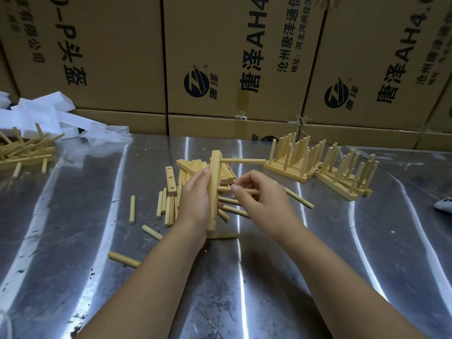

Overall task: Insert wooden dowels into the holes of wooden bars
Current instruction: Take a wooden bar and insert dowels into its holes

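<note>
Far beyond the left grip [195,192], the left brown cardboard box [117,45] reads "-P头盔" and "有限公司", printed sideways. Beyond the right grip [264,199], the middle brown cardboard box [220,33] reads "唐泽AH4", "沧州唐泽通信" and "地址:河北河间经济". The right brown cardboard box [367,45] reads "唐泽AH4".

Both bare forearms reaching in from the bottom edge, converging toward centre. Left hand [195,194] gripping a pale, upright rectangular wooden bar [214,182], back of hand facing up, fingertips wrapping round its far side. Right hand [261,194] pinching a short, light, round wooden dowel [244,190] between thumb and forefinger, holding it crosswise, tip meeting the bar. Other right fingers curling underneath.
</note>
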